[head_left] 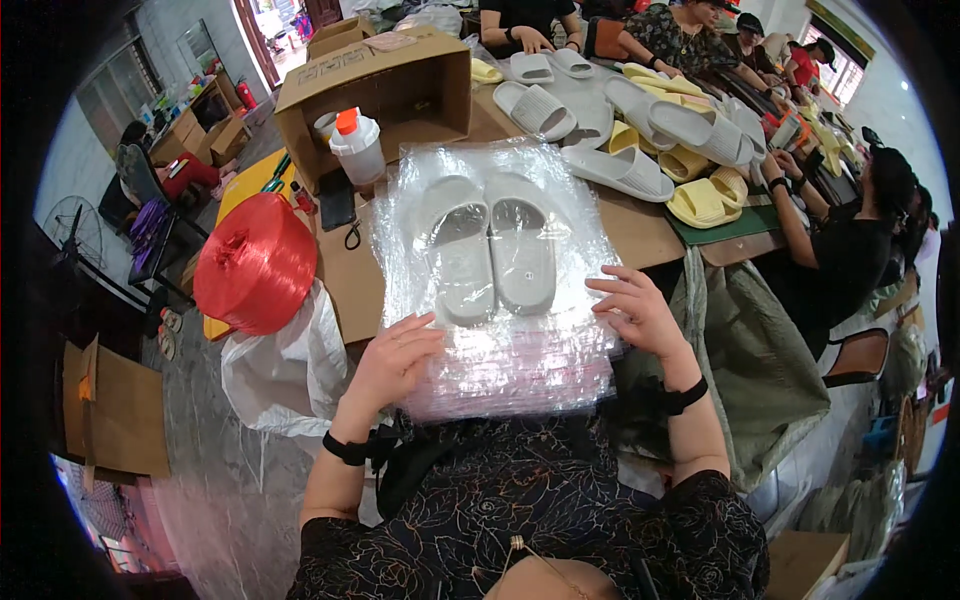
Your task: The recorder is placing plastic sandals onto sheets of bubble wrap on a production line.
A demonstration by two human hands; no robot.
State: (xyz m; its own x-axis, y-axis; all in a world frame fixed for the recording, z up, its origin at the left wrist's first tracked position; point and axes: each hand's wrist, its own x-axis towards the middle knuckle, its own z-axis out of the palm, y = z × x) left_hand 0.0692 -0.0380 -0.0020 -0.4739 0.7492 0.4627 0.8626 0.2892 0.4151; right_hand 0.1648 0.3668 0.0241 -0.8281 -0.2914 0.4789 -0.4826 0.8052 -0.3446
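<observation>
We had grey slippers (465,285) on a stack of clear bags (515,375) at the near side of the table (635,232), left hand (395,358) and right hand (645,312) alongside, fingers loosely spread; red twine (255,265) stood left, people (862,250) far right.

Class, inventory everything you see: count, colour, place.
Paired slide slippers: two, grey, centre
Thin plastic bags: many, clear, between hands
Loose slippers: many, grey and yellow, upper right
Round twine roll: one, red, left
Cardboard boxes: several, brown, mostly left
Orange-capped plastic bottle: one, whitish, upper left
Flat rectangular object: one, black, below bottle
Woven sack: one, white, below roll
Crumpled sack: one, greenish, right
Fire extinguisher: one, red, upper left
Other people: several, varied clothing, mostly upper right
Left hand, right hand: one each, black wristbands, flanking bags
</observation>
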